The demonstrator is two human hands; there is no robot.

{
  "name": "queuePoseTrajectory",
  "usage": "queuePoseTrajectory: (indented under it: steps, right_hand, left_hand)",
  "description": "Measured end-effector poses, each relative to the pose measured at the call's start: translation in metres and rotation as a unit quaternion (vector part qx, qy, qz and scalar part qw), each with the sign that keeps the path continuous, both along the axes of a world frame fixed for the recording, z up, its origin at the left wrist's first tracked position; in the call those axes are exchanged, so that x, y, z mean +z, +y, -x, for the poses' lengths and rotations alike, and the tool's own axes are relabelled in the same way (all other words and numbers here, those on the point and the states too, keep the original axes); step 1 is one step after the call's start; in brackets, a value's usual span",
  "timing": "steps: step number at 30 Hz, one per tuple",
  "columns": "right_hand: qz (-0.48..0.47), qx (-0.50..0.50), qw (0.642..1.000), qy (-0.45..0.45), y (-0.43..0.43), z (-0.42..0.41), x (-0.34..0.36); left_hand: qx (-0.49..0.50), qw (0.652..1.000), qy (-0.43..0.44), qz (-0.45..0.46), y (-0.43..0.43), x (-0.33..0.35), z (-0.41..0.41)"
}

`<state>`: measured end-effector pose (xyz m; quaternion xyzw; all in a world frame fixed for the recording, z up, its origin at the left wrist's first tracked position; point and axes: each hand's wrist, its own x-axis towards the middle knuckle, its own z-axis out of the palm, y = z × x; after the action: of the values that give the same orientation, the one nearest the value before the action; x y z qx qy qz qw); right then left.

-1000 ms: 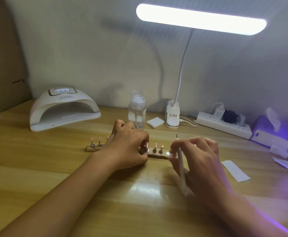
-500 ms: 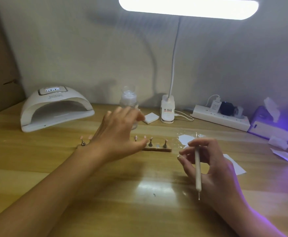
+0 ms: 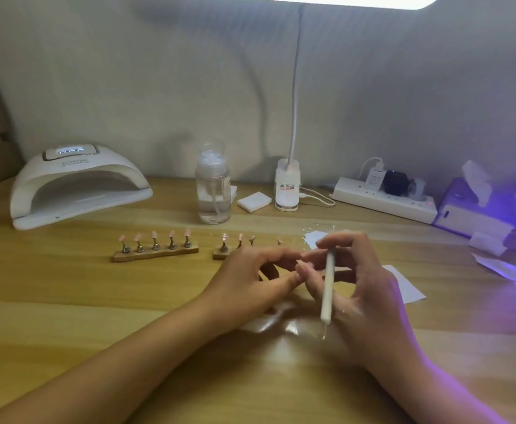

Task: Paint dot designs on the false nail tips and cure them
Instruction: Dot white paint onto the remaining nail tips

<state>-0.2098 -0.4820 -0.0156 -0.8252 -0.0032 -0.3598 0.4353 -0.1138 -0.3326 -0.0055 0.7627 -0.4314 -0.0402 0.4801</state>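
Right grip (image 3: 357,280) pinches the dotting pen (image 3: 328,283); left grip (image 3: 247,280) curled against it, can't tell what it holds, nail tips (image 3: 224,237) just behind

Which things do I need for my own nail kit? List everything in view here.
curing lamp: one, white, back left
bottle: one, clear, back centre
pads: one stack, white, beside the bottle
desk lamp: one, white, back centre
power strip: one, white, back right
tissue box: one, purple, far right
holders: two, wooden, mid-table
nail tips: at least seven, pink, on the holders
paper slips: two, white, right of centre
pen: one, white, held
table: one, light wood
right hand: one, grips the pen
left hand: one, curled, fingertips at the right hand's
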Motion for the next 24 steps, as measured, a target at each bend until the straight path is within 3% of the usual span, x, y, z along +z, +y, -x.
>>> queuePoseTrajectory:
  steps: [3, 6, 18, 24]
  right_hand:
    - [-0.106, -0.036, 0.993, -0.044, -0.007, -0.001, 0.008]
    - [-0.187, -0.089, 0.978, -0.027, -0.019, -0.004, 0.008]
    - [-0.163, -0.127, 0.976, 0.073, -0.027, -0.01, 0.001]
    - [-0.091, -0.155, 0.979, 0.095, -0.022, -0.009, 0.002]
  left_hand:
    - [0.019, 1.0, 0.009, 0.0, 0.001, -0.005, -0.003]
    - [0.012, 0.999, 0.033, 0.004, 0.001, -0.008, -0.005]
    - [-0.022, 0.998, 0.055, -0.037, 0.007, -0.001, -0.015]
    - [0.005, 0.997, -0.068, -0.042, 0.003, -0.005, -0.008]
